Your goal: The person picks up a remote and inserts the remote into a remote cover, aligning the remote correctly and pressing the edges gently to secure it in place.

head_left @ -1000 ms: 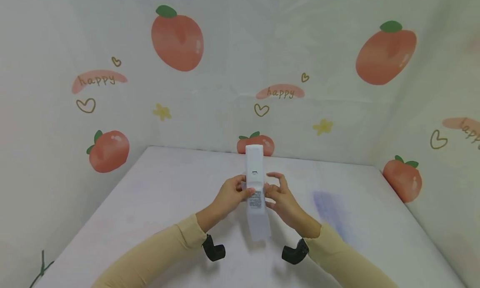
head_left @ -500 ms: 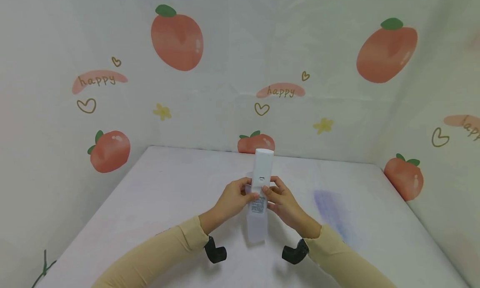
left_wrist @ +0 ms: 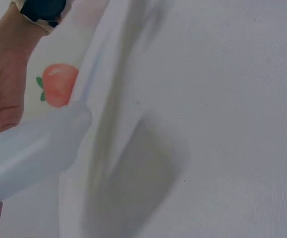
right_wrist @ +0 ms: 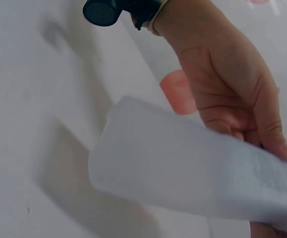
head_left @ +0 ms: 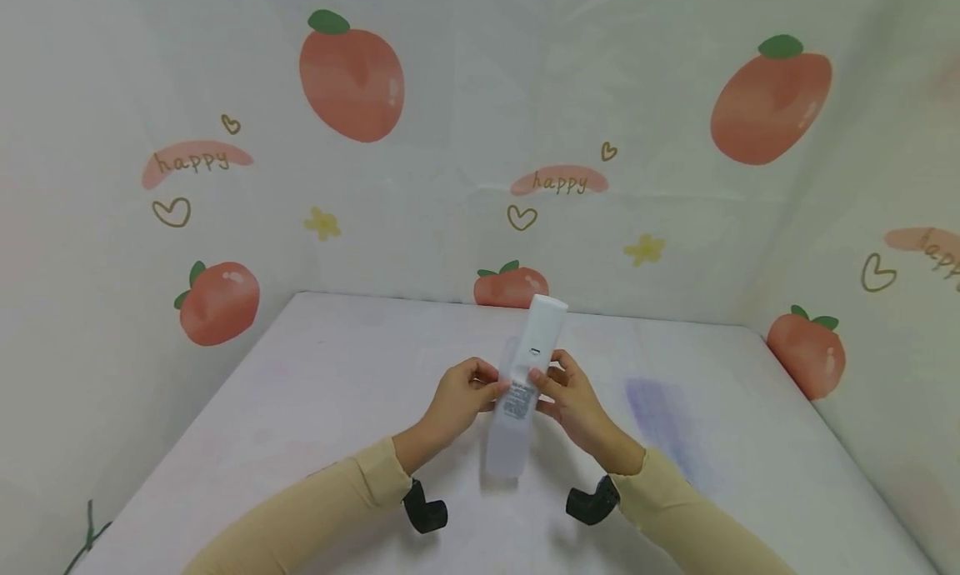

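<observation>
A long white device is held above the counter, about midway between its left and right edges. Its long axis slants: the narrower white end points toward the far edge and leans to the right, while the frosted section points back toward the near edge and a little left. The face turned to the person carries a small slot and, below it, a grey printed label.

Both hands grip it. The left hand pinches its left side, thumb at the label's edge; the right hand clasps the right side, thumb on the face just below the slot. A translucent piece shows behind the device on its left; what it is cannot be told.

In the right wrist view the frosted section ends in a blunt, rounded tip, apart from its shadow on the counter. A purple smudge marks the counter toward its right edge. Behind the far edge hangs a fruit-printed backdrop.
</observation>
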Demonstrator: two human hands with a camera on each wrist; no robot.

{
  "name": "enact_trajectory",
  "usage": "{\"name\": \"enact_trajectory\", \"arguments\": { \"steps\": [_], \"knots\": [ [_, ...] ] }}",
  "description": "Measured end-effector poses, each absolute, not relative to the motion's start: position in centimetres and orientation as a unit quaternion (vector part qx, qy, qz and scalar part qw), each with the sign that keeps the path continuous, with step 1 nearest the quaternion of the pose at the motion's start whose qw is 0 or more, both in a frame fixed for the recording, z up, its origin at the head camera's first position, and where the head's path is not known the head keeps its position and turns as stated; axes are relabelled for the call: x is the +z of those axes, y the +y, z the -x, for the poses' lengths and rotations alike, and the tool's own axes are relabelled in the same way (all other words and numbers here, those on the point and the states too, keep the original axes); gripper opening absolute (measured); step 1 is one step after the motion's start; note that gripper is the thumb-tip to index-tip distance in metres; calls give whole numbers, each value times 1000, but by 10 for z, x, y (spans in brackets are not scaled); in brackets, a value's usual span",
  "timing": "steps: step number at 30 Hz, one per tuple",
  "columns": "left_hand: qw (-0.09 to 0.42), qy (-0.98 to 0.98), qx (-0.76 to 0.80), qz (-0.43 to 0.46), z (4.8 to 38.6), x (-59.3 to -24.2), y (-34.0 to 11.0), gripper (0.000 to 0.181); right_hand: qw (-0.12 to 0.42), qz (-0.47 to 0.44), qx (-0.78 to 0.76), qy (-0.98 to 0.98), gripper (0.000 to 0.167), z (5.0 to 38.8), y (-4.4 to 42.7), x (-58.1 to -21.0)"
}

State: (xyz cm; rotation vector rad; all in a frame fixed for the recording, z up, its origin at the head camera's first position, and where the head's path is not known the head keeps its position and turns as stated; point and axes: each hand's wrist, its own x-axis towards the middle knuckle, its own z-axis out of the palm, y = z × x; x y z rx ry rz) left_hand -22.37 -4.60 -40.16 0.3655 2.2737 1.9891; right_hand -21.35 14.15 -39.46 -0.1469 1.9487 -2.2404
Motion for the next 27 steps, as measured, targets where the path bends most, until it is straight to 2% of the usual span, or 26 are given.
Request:
{"name": "enact_trajectory", "arguments": {
  "steps": [4, 10, 13, 21, 27],
  "knots": [
    [35, 732, 670, -116, 224, -404, -43, 15, 95, 61, -750, 651, 33, 215, 144, -395],
    [29, 706, 705, -62, 223, -408, -37, 15, 93, 84, -709, 694, 53, 214, 145, -397],
    [37, 693, 719, -35, 222, -407, -35, 15, 102, 96, -690, 710, 55, 213, 145, -397],
    [105, 666, 737, 43, 231, -394, -32, 15, 128, 121, -659, 732, 65, 208, 144, -393],
    [136, 657, 738, 66, 240, -390, -31, 17, 121, 121, -632, 756, 62, 209, 141, -390]
  ]
}}
